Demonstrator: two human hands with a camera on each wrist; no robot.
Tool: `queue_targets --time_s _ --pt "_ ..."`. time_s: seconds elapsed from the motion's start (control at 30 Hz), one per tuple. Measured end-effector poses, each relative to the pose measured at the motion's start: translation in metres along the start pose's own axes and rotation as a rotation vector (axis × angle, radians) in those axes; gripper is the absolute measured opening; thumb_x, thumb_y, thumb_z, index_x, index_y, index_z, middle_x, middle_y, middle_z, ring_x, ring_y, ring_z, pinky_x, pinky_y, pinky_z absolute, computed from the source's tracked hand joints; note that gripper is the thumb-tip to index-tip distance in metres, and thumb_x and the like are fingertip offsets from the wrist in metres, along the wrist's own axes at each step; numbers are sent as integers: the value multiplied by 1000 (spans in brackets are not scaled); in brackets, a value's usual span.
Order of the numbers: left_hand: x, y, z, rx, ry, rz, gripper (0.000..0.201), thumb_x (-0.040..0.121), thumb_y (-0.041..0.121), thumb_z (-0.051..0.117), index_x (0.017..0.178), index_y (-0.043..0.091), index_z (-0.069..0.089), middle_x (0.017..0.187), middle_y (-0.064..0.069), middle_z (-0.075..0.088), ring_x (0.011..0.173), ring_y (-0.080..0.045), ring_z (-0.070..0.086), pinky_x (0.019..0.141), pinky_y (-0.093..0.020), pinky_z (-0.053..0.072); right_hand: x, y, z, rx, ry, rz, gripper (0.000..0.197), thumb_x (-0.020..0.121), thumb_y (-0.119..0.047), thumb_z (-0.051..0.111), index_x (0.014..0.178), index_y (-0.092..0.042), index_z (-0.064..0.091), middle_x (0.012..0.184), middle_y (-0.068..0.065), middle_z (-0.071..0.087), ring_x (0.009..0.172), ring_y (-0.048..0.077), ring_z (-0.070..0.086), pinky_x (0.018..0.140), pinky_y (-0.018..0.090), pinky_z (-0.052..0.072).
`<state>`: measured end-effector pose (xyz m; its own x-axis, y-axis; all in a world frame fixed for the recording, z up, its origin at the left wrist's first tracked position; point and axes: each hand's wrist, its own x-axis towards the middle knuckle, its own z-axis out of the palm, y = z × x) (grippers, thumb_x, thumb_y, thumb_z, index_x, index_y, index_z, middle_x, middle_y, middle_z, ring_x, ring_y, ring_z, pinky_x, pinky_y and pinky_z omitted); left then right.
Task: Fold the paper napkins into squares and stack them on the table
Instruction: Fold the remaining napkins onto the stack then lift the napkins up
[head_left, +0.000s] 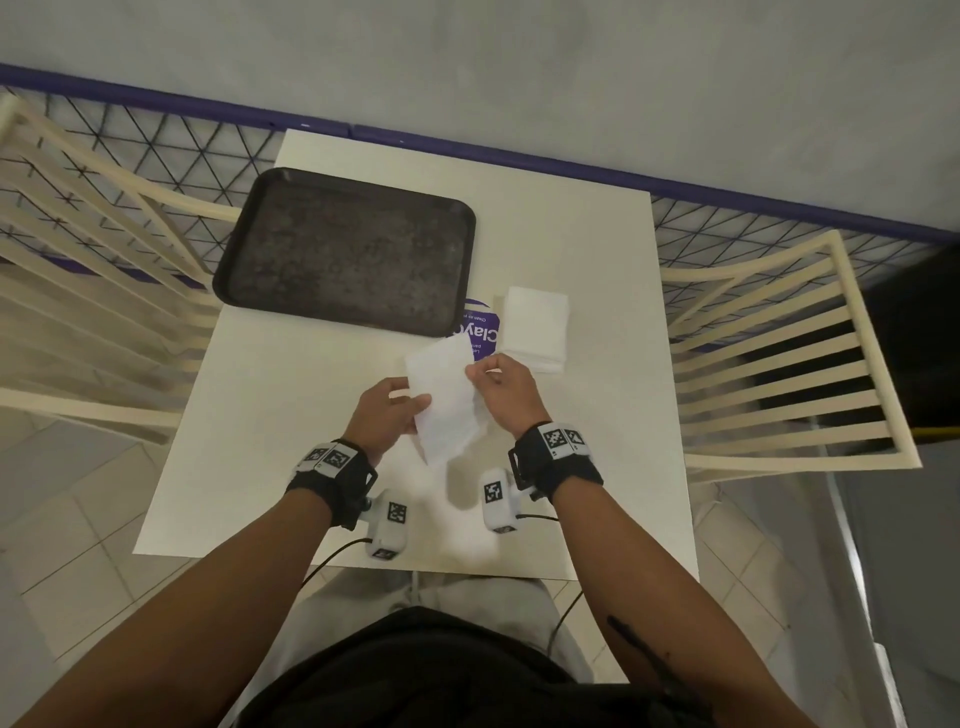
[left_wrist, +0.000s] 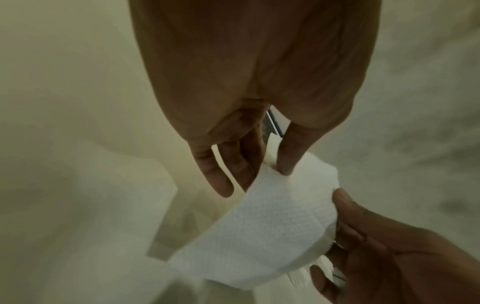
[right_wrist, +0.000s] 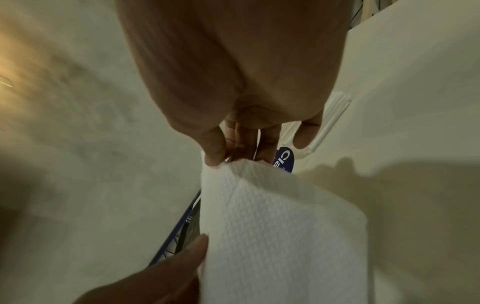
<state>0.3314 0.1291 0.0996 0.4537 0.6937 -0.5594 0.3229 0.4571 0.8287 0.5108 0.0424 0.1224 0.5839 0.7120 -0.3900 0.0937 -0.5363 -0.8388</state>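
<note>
A white embossed paper napkin (head_left: 445, 401) is held in the air above the white table (head_left: 291, 447), between both hands. My left hand (head_left: 390, 415) pinches its left edge, thumb on top and fingers underneath. My right hand (head_left: 503, 387) pinches its right edge near the upper corner. In the left wrist view the napkin (left_wrist: 270, 228) curves over between the left hand (left_wrist: 259, 164) and the right hand's fingers (left_wrist: 345, 203). In the right wrist view the right hand (right_wrist: 226, 159) nips the top edge of the napkin (right_wrist: 280, 236). A stack of folded napkins (head_left: 535, 328) lies on the table to the right.
A dark empty tray (head_left: 348, 257) sits at the table's far left. A purple round sticker (head_left: 480, 330) lies between tray and stack. Cream slatted chairs (head_left: 779, 364) flank the table on both sides. A wire mesh fence (head_left: 156, 150) runs behind.
</note>
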Motion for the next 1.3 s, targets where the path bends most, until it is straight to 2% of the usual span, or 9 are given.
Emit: queue_targets --time_s 0.13,0.23,0.33,0.47,0.6,0.7,0.83,1.03,1.3 --pt "-2 7 1 27 50 75 28 97 16 70 122 8 60 105 -13 75 97 -30 73 86 -47 62 -1 5 0 60 -39 70 31 88 -42 74 106 -19 64 111 3 71 99 19 68 86 32 53" --pt "-4 10 -1 -12 88 98 26 99 17 68 121 4 65 106 -11 76 96 -25 74 86 -44 62 -1 11 1 4 -119 97 44 81 -36 82 115 -15 66 100 0 72 99 19 69 93 37 55" --pt "-6 10 -2 -58 68 74 20 99 20 68 113 6 71 106 -10 77 100 -28 74 89 -45 61 -3 13 2 -46 -101 61 27 84 -25 80 105 -14 69 81 -9 68 91 17 67 95 36 53" --pt "-9 6 -7 -74 9 42 13 95 11 71 107 5 73 104 -15 78 94 -30 74 90 -46 60 -3 14 3 -8 -52 53 20 83 -24 81 95 -11 71 80 -4 70 89 23 70 92 38 54" --pt "-9 3 -10 -103 20 43 7 94 4 70 100 6 73 101 -20 77 88 -31 73 88 -46 60 -5 13 5 22 -46 63 16 83 -23 81 85 -23 65 75 -5 66 79 17 63 83 34 51" --pt "-10 4 -12 -133 15 46 10 95 1 68 102 7 73 101 -21 76 86 -29 72 82 -42 60 -7 10 6 85 -60 70 20 86 -20 79 99 -14 66 81 0 69 75 16 64 73 30 52" --pt "-12 6 -12 -176 -10 42 16 95 -6 62 98 7 72 96 -16 76 84 -27 72 75 -35 60 -14 4 3 131 -84 18 14 90 -8 69 103 -11 65 67 -3 60 61 7 57 55 14 44" --pt "-11 5 -12 -151 -5 51 23 95 -10 58 94 4 75 101 -16 74 93 -30 70 88 -43 59 -18 0 4 169 -93 74 23 87 5 57 86 -14 70 85 3 69 73 19 57 59 24 44" --pt "-14 11 -13 -134 1 9 44 86 -14 36 98 -2 77 110 -15 74 99 -28 69 80 -32 58 -18 -6 4 272 -83 139 36 89 -5 47 83 -17 80 95 0 76 76 18 60 66 27 45"
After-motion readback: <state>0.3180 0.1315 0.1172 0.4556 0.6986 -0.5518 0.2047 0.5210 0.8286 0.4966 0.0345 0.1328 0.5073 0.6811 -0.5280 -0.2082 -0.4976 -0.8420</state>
